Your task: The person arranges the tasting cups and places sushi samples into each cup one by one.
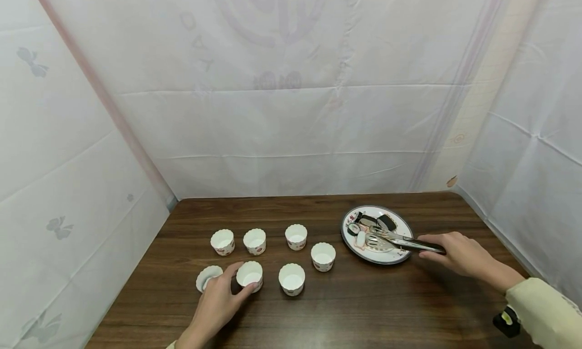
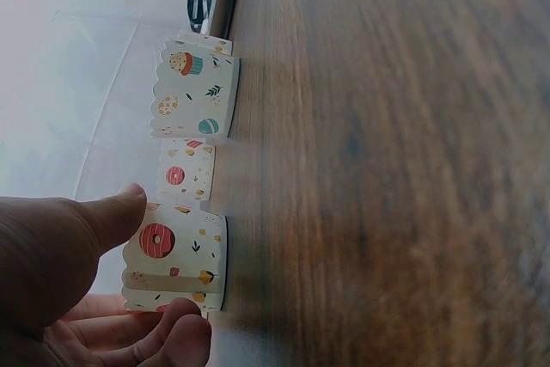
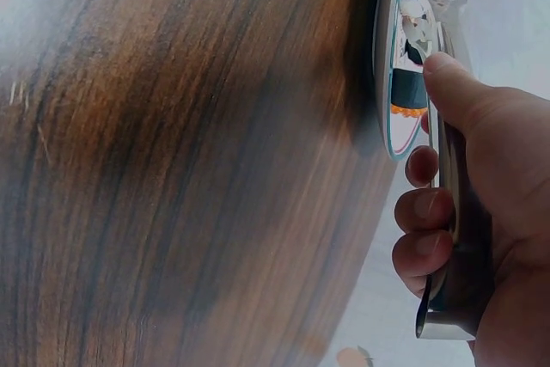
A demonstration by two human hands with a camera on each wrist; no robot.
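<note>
My left hand point(image 1: 213, 306) holds a white paper baking cup point(image 1: 249, 274) between thumb and fingers, on the near side of the table. In the left wrist view that cup point(image 2: 176, 255) shows a printed red doughnut and leaves. Another paper cup point(image 1: 206, 277), partly hidden by the hand, sits just left of it. My right hand point(image 1: 466, 255) grips metal tongs point(image 1: 420, 245), whose slotted ends lie over a round plate point(image 1: 382, 259). Dark-wrapped sushi pieces point(image 1: 387, 222) and a pale piece point(image 1: 361, 239) are on the plate, partly covered by the tongs.
Several more paper cups stand on the brown wooden table point(image 1: 364, 308): two at the back left point(image 1: 223, 242), one at the back middle point(image 1: 296, 237), two right of the held one point(image 1: 292, 279). Whitish sheeting point(image 1: 291, 121) encloses the table's back and sides.
</note>
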